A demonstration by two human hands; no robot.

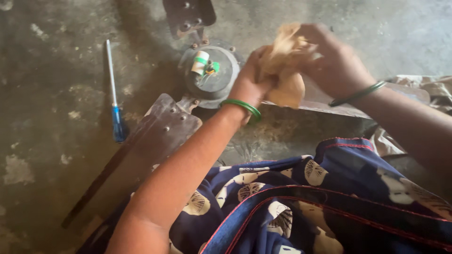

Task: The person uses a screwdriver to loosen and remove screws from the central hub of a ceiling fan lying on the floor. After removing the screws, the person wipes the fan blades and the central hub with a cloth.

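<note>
While crumpled tan cloth [282, 63] was gripped by both left hand [252, 82] and right hand [332, 61] above fan motor hub [210, 75], snagging on exposed wiring [207, 70] was judged possible.

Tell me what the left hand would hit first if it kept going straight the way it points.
Probably the tan cloth, which the left hand already grips together with the right hand; depth beyond it is unclear.

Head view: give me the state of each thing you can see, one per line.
Left hand: closed on the cloth.
Right hand: closed on the cloth.
Tan cloth: crumpled, held over a blade.
Ceiling fan: lying on the floor, wiring exposed at the hub.
Fan blade: bolted on, dusty.
Blue-handled screwdriver: lying on the floor, untouched.
</note>
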